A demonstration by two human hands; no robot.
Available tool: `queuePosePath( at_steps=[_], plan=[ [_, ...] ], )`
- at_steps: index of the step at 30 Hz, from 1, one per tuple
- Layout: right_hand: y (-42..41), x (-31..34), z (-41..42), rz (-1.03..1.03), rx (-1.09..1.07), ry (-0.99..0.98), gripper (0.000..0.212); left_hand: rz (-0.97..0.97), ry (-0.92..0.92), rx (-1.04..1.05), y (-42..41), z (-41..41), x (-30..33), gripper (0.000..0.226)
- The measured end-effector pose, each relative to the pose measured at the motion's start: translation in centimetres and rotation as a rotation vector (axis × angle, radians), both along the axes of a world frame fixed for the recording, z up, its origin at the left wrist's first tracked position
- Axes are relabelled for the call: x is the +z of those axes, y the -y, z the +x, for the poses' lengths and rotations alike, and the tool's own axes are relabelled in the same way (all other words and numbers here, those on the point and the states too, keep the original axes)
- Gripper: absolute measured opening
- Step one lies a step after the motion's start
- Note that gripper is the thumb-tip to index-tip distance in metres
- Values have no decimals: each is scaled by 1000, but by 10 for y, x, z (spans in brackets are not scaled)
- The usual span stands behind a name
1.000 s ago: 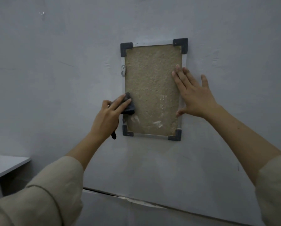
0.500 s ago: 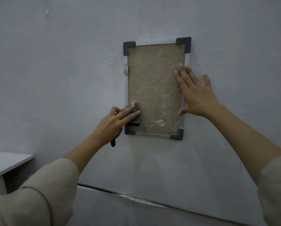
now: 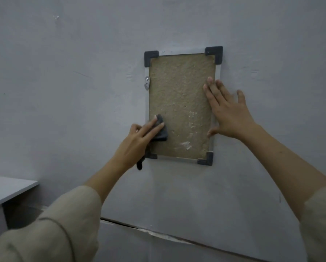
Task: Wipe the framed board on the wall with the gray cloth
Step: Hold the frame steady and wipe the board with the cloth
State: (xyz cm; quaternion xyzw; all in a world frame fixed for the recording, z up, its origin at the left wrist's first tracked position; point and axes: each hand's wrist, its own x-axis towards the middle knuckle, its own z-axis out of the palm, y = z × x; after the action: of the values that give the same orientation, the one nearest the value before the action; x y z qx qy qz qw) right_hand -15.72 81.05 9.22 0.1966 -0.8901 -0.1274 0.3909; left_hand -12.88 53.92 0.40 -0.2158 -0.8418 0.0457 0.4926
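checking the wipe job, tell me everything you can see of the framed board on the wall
The framed board hangs upright on the gray wall, taller than wide. Its face is a rough tan surface like cork or fibreboard, with pale whitish marks low on the right. A thin silver frame has dark plastic corner caps; a small metal bracket sits on the left rail. The left hand presses the gray cloth on its lower left; the right hand lies flat over its right edge.
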Motion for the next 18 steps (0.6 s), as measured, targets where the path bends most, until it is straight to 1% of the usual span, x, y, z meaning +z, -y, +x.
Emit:
queuePosePath(
  at_steps=[3, 7, 9, 11, 12, 13, 15, 18],
  plan=[
    [-1, 1, 0, 7, 4, 0, 135, -114, 18, -6, 11, 4, -17, 76],
    [-2, 1, -1, 6, 7, 4, 134, -110, -44, 24, 17, -1, 21, 73],
    [-2, 1, -2, 2, 8, 9, 134, -10, -94, 55, 15, -4, 46, 70],
    [-2, 1, -2, 2, 3, 9, 134, 159, -110, 83, 10, -8, 70, 66],
    [-2, 1, -1, 4, 2, 9, 133, 194, -106, 75, 8, -10, 79, 64],
    [-2, 1, -1, 3, 3, 9, 133, 184, -96, 60, 5, -11, 83, 62],
    [-1, 1, 0, -2, 8, 13, 133, 105, -81, 20, 1, -11, 75, 59],
    [0, 1, 0, -2, 8, 12, 134, 63, -31, -33, 2, -6, 33, 59]
  ],
)
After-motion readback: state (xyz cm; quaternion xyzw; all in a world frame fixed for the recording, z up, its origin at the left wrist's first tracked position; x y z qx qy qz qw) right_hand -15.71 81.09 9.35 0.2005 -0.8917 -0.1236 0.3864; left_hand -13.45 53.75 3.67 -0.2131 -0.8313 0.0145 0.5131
